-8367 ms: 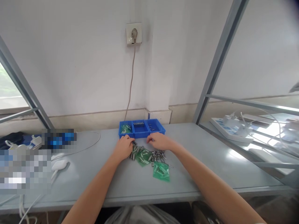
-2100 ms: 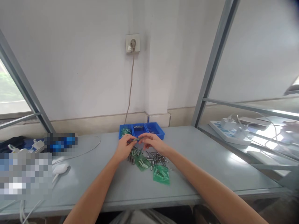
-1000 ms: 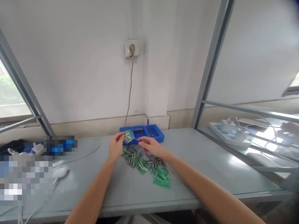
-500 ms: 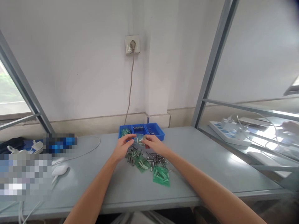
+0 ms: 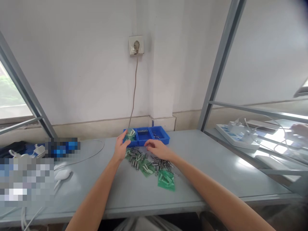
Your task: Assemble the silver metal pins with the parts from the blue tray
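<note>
My left hand [image 5: 121,146] is at the left compartment of the blue tray [image 5: 166,140], its thumb and fingers around a small green bag of parts [image 5: 130,134]. Dark cylindrical pieces stand in a row in the middle compartment, and a few thin metal pieces lie in the right one. My right hand [image 5: 156,148] hovers over the loose metal parts [image 5: 162,164] in front of the tray, fingers curled; whether they hold anything is hidden. Two more green bags, one amid the pile [image 5: 146,168] and one nearer me [image 5: 166,180], lie on the table.
On the grey table [image 5: 192,154] a white adapter [image 5: 63,174] and cables lie at the left. A power strip [image 5: 237,137] is on the right-hand surface beyond a metal frame post [image 5: 218,64]. Part of another person's hand [image 5: 300,130] shows at the far right.
My left hand has moved left with the green bag, from in front of the middle compartment to the left one. My right hand has let go of the bag and stays near the pile.
</note>
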`<move>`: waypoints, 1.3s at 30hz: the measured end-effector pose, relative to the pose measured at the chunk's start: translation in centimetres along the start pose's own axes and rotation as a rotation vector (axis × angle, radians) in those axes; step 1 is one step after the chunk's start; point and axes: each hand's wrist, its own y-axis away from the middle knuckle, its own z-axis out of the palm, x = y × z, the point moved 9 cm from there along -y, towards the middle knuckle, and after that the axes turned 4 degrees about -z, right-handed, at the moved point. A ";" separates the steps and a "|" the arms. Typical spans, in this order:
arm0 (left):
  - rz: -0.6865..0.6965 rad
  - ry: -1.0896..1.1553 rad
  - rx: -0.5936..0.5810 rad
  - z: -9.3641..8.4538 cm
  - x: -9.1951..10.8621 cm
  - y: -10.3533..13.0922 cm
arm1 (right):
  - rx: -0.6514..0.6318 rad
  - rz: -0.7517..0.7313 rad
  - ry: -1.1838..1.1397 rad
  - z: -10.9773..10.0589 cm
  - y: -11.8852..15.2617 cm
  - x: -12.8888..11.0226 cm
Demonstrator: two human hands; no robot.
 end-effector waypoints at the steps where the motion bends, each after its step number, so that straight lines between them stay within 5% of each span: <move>1: -0.019 -0.109 0.005 0.2 -0.4 0.0 | -0.032 -0.038 0.068 0.2 0.1 -0.3; 7: 0.033 -0.666 -0.026 2.4 -1.1 0.5 | -0.176 -0.201 0.290 1.6 0.8 -1.6; 16: 0.169 -0.909 0.035 2.3 -0.2 1.2 | -0.227 -0.254 0.342 2.6 0.8 -0.4; 25: 0.240 -0.846 -0.067 3.5 0.0 1.4 | -0.249 -0.255 0.406 2.8 0.9 -0.7; 32: 0.345 -0.661 0.077 2.0 2.8 1.8 | -0.108 -0.302 0.402 1.6 0.4 -1.1; 39: 0.282 -0.307 -0.297 5.0 3.5 2.9 | 0.232 -0.431 0.274 -1.1 1.1 -3.7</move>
